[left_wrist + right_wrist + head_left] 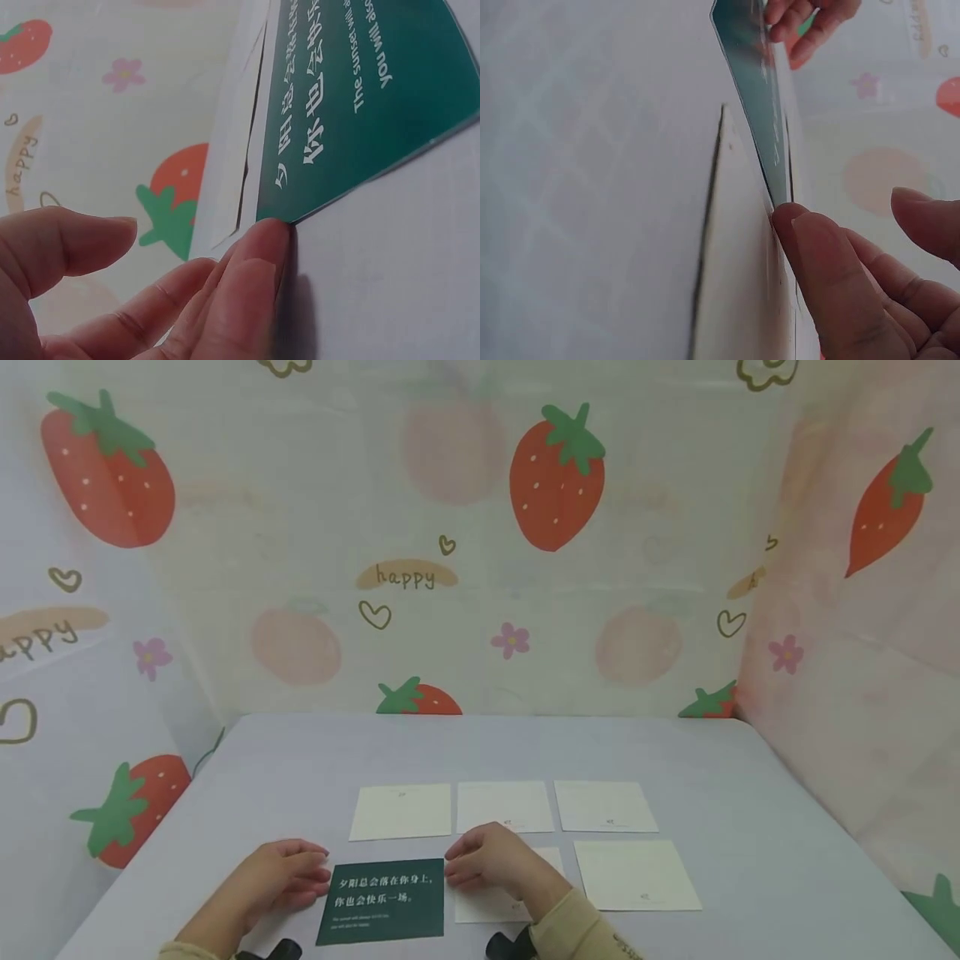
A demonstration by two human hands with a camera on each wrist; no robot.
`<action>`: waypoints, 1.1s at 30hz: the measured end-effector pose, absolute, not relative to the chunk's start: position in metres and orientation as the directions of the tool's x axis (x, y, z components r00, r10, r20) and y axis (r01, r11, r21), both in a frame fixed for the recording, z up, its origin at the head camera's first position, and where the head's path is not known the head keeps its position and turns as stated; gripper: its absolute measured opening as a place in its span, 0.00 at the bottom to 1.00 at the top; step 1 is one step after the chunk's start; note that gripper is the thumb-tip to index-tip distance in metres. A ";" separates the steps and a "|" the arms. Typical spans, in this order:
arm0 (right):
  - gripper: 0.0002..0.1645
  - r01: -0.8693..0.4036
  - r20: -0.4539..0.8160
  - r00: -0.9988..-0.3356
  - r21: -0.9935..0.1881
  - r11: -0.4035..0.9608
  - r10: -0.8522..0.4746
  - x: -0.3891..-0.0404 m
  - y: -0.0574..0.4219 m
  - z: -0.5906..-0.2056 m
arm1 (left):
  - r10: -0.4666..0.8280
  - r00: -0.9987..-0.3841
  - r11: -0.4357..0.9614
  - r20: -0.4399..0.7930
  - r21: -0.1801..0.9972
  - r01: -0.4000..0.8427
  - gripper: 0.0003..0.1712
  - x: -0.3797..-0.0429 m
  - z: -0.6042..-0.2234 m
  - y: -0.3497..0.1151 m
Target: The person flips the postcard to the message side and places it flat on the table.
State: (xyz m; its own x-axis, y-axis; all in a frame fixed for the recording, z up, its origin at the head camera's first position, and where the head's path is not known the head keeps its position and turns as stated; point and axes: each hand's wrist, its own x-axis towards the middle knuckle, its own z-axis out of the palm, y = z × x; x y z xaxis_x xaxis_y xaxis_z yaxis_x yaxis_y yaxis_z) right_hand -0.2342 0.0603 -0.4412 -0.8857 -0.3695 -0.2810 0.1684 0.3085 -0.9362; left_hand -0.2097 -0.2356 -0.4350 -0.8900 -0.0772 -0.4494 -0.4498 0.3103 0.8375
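A dark green postcard [401, 918] with white writing lies face up at the front of the table. My left hand [281, 878] is at its left edge; in the left wrist view the fingertips [262, 240] touch the card's corner and the thumb is held away. On the opposite side my right hand [498, 864] reaches over a cream card [480, 908], partly hiding it. Seen from the right wrist, its fingertips [791, 217] meet the green card's right edge, with the thumb apart. Neither hand pinches the card.
Behind lies a row of three pale cards, the left [401, 817], middle [506, 802] and right [600, 802]. Another pale card [636, 881] lies at the front right. A strawberry-patterned curtain [480, 577] surrounds the white table [300, 760] at the back and sides.
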 end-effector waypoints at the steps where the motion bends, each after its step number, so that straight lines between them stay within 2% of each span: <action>1: 0.08 0.168 -0.279 -0.886 -0.937 0.305 -0.370 -0.234 0.060 -0.442 | -0.079 -0.890 0.306 -0.450 0.839 -0.451 0.19 -0.209 -0.435 -0.235; 13: 0.09 0.167 -0.275 -0.892 -0.938 0.305 -0.357 -0.233 0.059 -0.446 | -0.082 -0.893 0.265 -0.442 0.854 -0.447 0.18 -0.209 -0.438 -0.232; 21: 0.08 0.158 -0.268 -0.895 -0.938 0.308 -0.357 -0.231 0.059 -0.443 | -0.045 -0.897 0.346 -0.439 0.836 -0.427 0.17 -0.208 -0.442 -0.231; 33: 0.09 0.147 -0.262 -0.897 -0.937 0.317 -0.357 -0.232 0.060 -0.445 | -0.037 -0.920 0.382 -0.390 0.845 -0.374 0.20 -0.211 -0.444 -0.226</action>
State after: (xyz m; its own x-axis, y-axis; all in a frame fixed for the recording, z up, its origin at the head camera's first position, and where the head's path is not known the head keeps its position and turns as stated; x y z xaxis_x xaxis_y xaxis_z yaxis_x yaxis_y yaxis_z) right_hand -0.2323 0.0601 -0.4450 -0.8968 -0.3569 -0.2616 0.1472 0.3169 -0.9370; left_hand -0.2111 -0.2256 -0.4440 -0.9201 -0.0372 -0.3899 -0.3737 0.3815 0.8455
